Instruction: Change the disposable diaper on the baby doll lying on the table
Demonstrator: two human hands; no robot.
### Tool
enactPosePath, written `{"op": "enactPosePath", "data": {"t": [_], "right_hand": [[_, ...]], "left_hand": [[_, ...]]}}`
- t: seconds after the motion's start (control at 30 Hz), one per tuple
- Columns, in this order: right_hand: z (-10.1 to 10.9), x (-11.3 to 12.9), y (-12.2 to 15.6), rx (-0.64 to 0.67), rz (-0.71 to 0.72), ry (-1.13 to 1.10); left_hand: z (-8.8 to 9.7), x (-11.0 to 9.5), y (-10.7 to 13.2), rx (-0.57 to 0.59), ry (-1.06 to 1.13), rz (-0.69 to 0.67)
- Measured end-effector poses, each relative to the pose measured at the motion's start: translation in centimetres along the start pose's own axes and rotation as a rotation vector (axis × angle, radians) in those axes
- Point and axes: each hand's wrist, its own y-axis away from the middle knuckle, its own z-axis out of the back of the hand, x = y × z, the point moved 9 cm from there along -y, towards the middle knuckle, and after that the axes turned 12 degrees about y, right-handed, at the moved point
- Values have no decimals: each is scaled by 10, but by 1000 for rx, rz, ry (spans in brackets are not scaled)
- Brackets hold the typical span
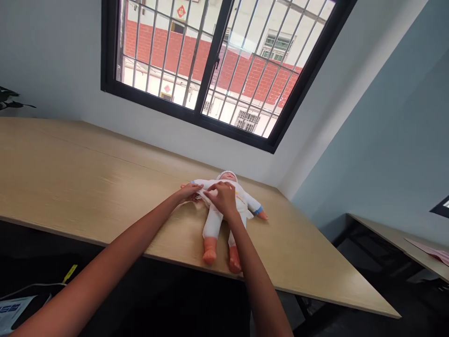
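Observation:
A baby doll lies on its back on the wooden table, its head toward the window and its bare feet at the near edge. It wears a white cap, white trousers and a white shirt with blue cuffs and a small print on the chest. My left hand is closed on the shirt's edge at the doll's side, below its sleeve. My right hand is over the doll's chest, its thumb and fingertips pinched on the shirt's cloth. It covers part of the chest.
The wooden table runs along the wall beneath a barred window. At the right stands another table with something pink on it. A cable and a printed blue-white item are at the lower left.

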Motion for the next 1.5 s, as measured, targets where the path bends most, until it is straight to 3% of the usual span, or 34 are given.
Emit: {"op": "enactPosePath", "data": {"t": [0.07,0.13,0.27,0.57,0.77,1.23,1.37,1.5], "right_hand": [[-25,21,-7,174,37,154],[-44,27,-10,268,25,240],[-60,19,-11,306,-18,297],[-44,-7,-6,123,-238,281],[-44,-7,-5,93,-233,222],[-48,-9,-5,99,-212,365],[-49,-6,-4,110,-184,393],[-49,-1,-3,78,-143,336]], "left_hand": [[2,0,-2,-10,4,5],[4,1,-5,-25,6,8],[9,3,-10,-49,-1,-1],[-2,1,2,73,-19,4],[-3,2,3,39,-67,-31],[17,-8,-5,-218,-74,-174],[14,-14,-3,-191,7,-184],[-2,-19,2,-86,82,-184]]}}
